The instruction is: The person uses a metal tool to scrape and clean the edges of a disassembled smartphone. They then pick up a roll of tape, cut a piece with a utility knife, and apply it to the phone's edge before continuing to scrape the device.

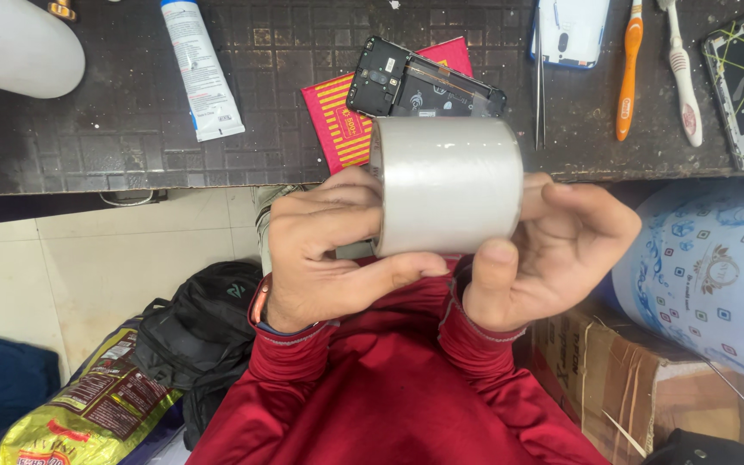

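While a wide roll of clear tape (448,185) is held up in front of the chest, just below the edge of the dark work table (131,129), it is gripped from both sides: the left hand (325,254) is wrapped around its left end with the thumb laid under the roll, and the right hand (553,250) is closed on its right end with the thumb pressed against the lower face. No free strip is seen pulled off the roll, so the tape appears not yet started; the thumbs seem placed as if the loose end is being felt for, though the end itself cannot be made out. On the table behind, an opened phone with its back removed (424,86) is laid on a red booklet (346,120), untouched, with a white tube (201,69) and two toothbrushes (656,69) lying well apart from it.
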